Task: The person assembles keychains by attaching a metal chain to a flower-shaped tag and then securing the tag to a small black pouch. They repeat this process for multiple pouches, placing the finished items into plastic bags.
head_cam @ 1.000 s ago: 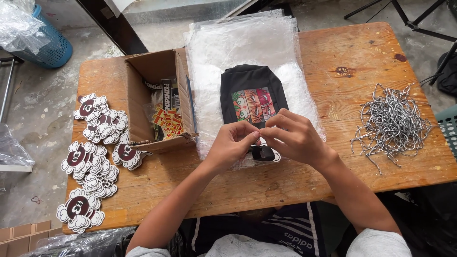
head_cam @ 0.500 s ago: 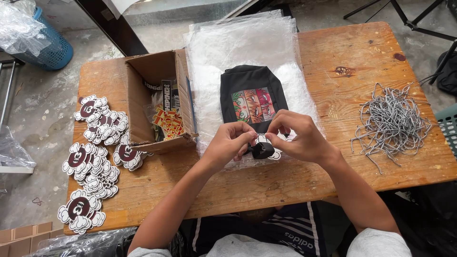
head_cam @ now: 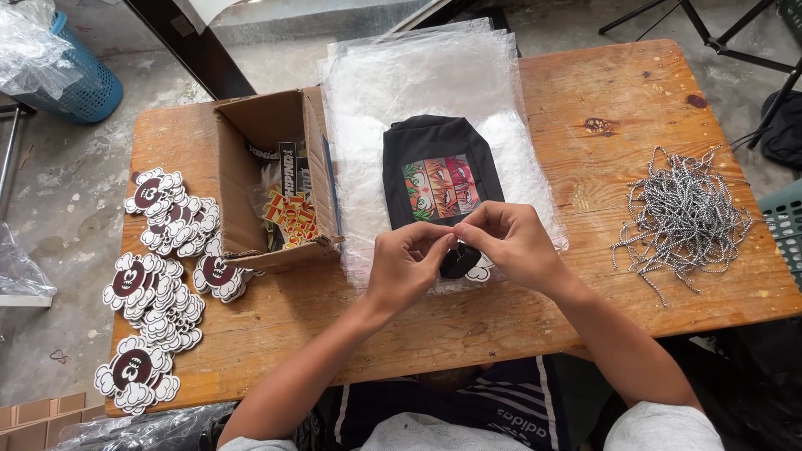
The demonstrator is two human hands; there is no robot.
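A folded black garment (head_cam: 436, 142) with a colourful printed panel lies on a stack of clear plastic bags (head_cam: 422, 83) on the wooden table (head_cam: 618, 92). At the garment's near edge my left hand (head_cam: 404, 269) and my right hand (head_cam: 511, 244) meet, fingertips pinched together. Between them they hold a flower-shaped tag (head_cam: 464, 264), dark with a white scalloped rim, partly hidden by my fingers. Whether a cord is in my fingers cannot be made out.
An open cardboard box (head_cam: 242, 179) with printed items stands left of the bags. Several matching flower-shaped tags (head_cam: 159, 271) lie in piles at the table's left end. A heap of black-and-white cords (head_cam: 681, 213) sits at the right. A blue basket (head_cam: 79, 83) stands on the floor.
My hands have stayed at the garment's near edge; the fingers have shifted slightly and the tag shows more between them.
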